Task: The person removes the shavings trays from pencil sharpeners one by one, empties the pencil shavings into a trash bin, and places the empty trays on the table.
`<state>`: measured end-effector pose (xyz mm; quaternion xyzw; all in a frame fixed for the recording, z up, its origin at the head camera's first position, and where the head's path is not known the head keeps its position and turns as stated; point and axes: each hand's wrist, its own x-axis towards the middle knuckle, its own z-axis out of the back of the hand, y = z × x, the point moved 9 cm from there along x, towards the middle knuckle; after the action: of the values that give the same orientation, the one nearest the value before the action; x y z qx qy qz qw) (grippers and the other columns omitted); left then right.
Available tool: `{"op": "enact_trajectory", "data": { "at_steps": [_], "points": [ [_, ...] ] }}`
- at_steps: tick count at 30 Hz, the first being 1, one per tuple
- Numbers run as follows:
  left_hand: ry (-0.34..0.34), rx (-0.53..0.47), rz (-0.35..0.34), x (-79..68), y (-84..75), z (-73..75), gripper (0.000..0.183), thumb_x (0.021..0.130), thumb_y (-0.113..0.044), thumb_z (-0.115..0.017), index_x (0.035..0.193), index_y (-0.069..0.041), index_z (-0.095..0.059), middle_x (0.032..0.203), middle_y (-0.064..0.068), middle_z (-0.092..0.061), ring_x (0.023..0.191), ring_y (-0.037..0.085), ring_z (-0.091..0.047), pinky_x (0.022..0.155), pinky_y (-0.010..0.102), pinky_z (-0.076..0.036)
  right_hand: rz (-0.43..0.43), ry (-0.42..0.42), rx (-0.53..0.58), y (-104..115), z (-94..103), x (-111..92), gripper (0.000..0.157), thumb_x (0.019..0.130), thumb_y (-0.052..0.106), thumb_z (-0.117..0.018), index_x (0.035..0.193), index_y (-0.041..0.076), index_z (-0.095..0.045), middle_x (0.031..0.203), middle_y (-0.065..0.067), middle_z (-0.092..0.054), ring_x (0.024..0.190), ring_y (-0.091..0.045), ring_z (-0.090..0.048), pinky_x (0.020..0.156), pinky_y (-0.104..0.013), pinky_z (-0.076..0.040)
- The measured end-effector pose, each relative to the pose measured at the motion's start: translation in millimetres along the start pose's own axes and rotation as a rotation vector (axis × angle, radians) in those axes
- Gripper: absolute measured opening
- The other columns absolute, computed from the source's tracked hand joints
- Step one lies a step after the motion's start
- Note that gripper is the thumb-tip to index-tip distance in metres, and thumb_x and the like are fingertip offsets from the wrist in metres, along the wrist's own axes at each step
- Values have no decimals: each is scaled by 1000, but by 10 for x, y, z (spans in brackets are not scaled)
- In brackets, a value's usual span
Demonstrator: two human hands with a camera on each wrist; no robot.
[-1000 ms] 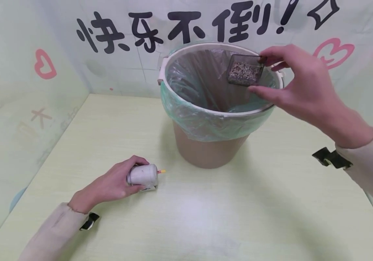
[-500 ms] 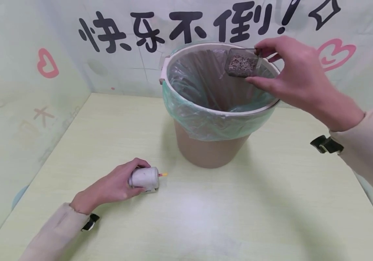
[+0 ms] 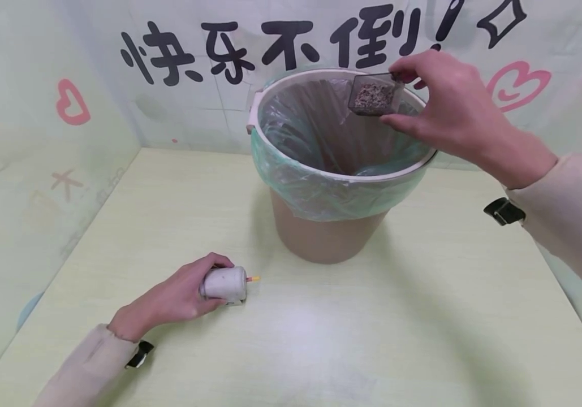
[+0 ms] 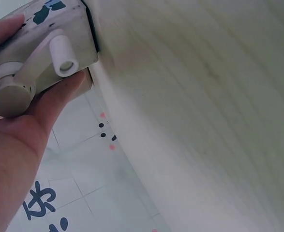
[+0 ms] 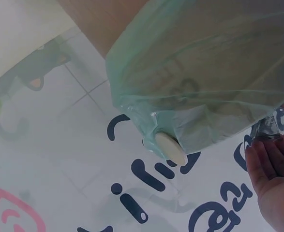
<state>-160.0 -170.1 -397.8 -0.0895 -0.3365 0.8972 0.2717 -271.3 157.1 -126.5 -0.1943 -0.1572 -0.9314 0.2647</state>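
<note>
In the head view my left hand (image 3: 181, 297) grips a pale hand-crank pencil sharpener (image 3: 225, 284) lying low at the tabletop. A thin yellow-and-red stick (image 3: 253, 278), like a pencil end, pokes out of it. The sharpener's crank handle (image 4: 64, 57) faces the left wrist camera. Over the mouth of a waste bin (image 3: 323, 240), my right hand (image 3: 456, 104) pinches a clear dark plastic shavings drawer (image 3: 374, 97) between thumb and fingers. Grey-brown shavings fill much of the drawer. Part of the drawer (image 5: 270, 126) also shows at the right edge of the right wrist view.
A green translucent bag (image 3: 341, 198) lines the bin and folds over its pale rim. The bin stands on a light wooden table (image 3: 291, 339) near the back wall (image 3: 209, 113), which bears dark lettering. A second wall (image 3: 26, 186) rises at the left.
My right hand has moved up and slightly left with the drawer, farther over the bin's mouth. The shavings stay in the drawer. My left hand keeps its grip on the sharpener.
</note>
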Motion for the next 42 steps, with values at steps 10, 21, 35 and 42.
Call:
{"op": "enact_trajectory", "data": {
  "at_steps": [10,21,35,42],
  "points": [
    [2,7,-23,-30,-8,-4,66,81,-12,-82,138,-13,-48,121,-1,-62,97,8,-60,84,29,-54,26,44,-48,-12,-65,64,64,79,7,-83,136,-1,-55,123,-25,-60,118,-39,-48,101,-55,-42],
    [18,38,38,-63,39,36,73,83,-21,-83,145,-11,-45,137,-1,-58,107,10,-60,91,31,-54,293,-46,-126,286,-12,55,54,76,-1,-83,124,-8,-59,113,-27,-63,106,-41,-52,93,-51,-45],
    [26,75,14,-59,26,27,72,83,-23,-83,144,-10,-47,129,-3,-60,101,8,-59,88,31,-54,412,14,-255,414,-60,0,57,77,-6,-80,130,-9,-58,119,-28,-61,113,-42,-52,96,-55,-52],
    [49,70,38,-45,45,-3,72,82,-21,-83,145,-11,-47,128,-4,-60,101,7,-59,88,30,-54,513,27,-332,505,-94,-10,53,80,-10,-74,129,-8,-57,117,-29,-61,110,-45,-53,94,-53,-51]
  ]
}}
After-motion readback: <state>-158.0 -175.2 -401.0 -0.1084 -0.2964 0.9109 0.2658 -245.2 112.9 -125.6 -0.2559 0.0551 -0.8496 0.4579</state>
